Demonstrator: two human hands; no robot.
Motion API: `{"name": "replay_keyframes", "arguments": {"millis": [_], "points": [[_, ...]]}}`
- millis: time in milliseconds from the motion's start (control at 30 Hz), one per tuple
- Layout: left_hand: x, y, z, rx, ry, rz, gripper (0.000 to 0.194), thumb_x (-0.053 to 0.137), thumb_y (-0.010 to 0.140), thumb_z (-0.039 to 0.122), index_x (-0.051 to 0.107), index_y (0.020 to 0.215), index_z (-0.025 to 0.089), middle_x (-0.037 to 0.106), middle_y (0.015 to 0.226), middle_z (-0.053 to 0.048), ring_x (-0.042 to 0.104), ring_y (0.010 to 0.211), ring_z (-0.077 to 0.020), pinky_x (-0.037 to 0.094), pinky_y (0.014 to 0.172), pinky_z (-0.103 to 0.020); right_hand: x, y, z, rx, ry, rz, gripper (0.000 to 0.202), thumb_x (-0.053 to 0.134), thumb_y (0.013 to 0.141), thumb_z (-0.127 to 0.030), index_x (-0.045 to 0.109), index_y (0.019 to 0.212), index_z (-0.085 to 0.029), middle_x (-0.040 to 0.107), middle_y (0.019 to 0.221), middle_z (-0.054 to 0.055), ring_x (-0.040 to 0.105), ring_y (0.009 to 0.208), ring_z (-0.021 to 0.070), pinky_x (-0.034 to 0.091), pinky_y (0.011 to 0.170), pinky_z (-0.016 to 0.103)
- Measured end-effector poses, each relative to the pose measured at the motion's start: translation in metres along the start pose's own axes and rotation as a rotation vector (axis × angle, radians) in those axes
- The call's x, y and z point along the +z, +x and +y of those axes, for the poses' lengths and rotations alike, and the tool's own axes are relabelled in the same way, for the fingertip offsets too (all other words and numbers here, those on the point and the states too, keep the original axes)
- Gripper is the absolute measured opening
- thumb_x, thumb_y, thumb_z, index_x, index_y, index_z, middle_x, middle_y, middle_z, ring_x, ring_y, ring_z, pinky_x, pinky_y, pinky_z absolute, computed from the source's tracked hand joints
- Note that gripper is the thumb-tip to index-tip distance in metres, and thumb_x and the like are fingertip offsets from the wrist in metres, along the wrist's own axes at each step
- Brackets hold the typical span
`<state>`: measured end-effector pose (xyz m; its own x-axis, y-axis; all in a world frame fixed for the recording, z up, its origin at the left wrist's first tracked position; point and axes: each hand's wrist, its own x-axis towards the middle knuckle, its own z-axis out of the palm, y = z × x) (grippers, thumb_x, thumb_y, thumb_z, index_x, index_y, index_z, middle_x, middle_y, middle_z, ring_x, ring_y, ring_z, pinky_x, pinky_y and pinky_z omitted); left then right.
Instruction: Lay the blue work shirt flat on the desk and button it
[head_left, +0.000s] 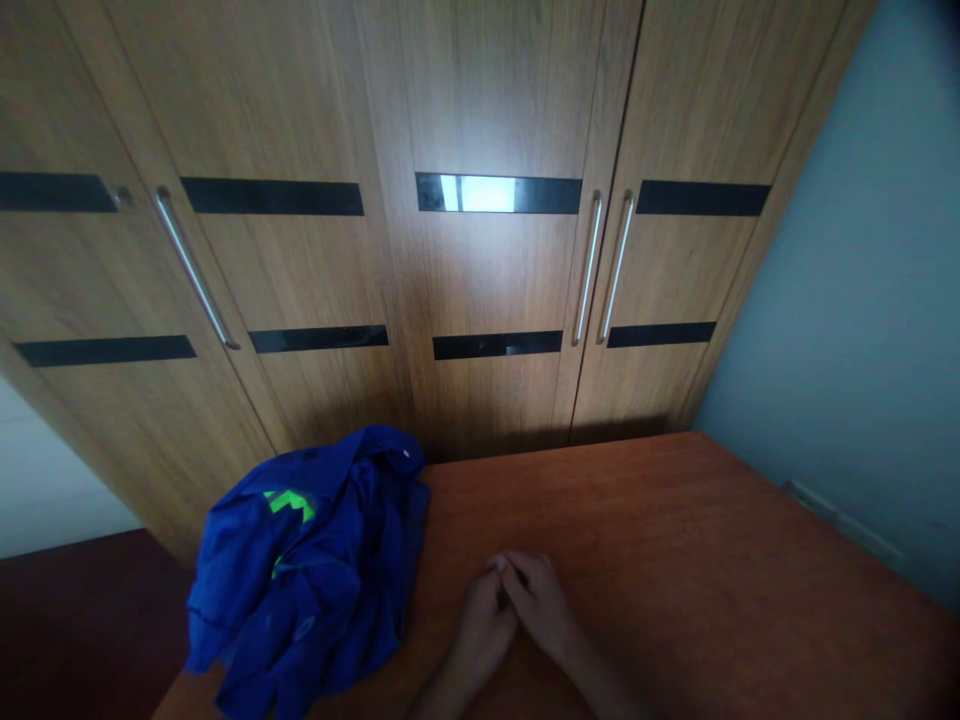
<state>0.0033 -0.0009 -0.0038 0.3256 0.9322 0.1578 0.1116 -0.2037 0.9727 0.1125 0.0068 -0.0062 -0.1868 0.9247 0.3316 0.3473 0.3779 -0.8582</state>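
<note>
My left hand (pixel 486 618) and my right hand (pixel 541 603) rest together on the reddish-brown wooden table (pixel 630 520), near its front edge. Their fingers are curled in and meet at the tips, and no object shows between them. To the left of my hands lies a crumpled blue garment (pixel 322 560) with bright green patches. It is heaped on the table's left side and partly hangs over that edge. Neither hand touches the garment.
Behind the table stands a wooden wardrobe (pixel 480 270) with dark strips and long metal handles (pixel 589 268), its doors closed. A pale blue wall (pixel 847 300) borders the table on the right. Dark red floor (pixel 82 620) shows at the lower left.
</note>
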Motion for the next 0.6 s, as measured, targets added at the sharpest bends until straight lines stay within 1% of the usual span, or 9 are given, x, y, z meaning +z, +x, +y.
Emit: {"name": "replay_keyframes", "arguments": {"millis": [133,300,467,600], "points": [[-0.0009,-0.0003,0.0018,-0.006,-0.004,-0.008,0.023,0.049,0.079,0.017,0.069,0.089,0.014,0.074,0.091,-0.009,0.066,0.086,-0.0214,0.051,0.079,-0.031,-0.0008,0.0001,-0.0006,0.013,-0.004,-0.007,0.037,0.039,0.095,-0.035,0.070,0.082,-0.020,0.070,0.077,0.003,0.064,0.074,0.0148,0.046,0.070,0.025],[-0.0005,-0.0006,0.0034,-0.012,-0.004,0.000,0.025,0.048,0.076,0.013,0.070,0.088,0.014,0.073,0.093,-0.008,0.066,0.085,-0.0207,0.051,0.079,-0.030,-0.0001,-0.0003,0.0002,0.012,-0.014,0.020,0.036,0.041,0.094,-0.034,0.070,0.079,-0.020,0.069,0.074,0.003,0.064,0.076,0.0157,0.045,0.073,0.025],[0.0000,-0.0005,0.0029,-0.027,-0.008,-0.004,0.024,0.049,0.076,0.014,0.070,0.089,0.014,0.073,0.092,-0.009,0.066,0.085,-0.0213,0.051,0.078,-0.031,-0.0013,-0.0004,-0.0044,0.017,0.004,0.005,0.035,0.041,0.094,-0.034,0.070,0.079,-0.020,0.070,0.078,0.003,0.064,0.075,0.0155,0.045,0.071,0.025],[-0.0005,-0.0010,0.0030,-0.014,-0.013,-0.011,0.024,0.049,0.077,0.016,0.069,0.090,0.013,0.073,0.091,-0.010,0.066,0.083,-0.0214,0.051,0.076,-0.031,-0.0026,-0.0006,-0.0078,0.018,0.019,0.007,0.036,0.040,0.094,-0.033,0.069,0.076,-0.020,0.069,0.074,0.003,0.064,0.074,0.0153,0.045,0.070,0.024]]}}
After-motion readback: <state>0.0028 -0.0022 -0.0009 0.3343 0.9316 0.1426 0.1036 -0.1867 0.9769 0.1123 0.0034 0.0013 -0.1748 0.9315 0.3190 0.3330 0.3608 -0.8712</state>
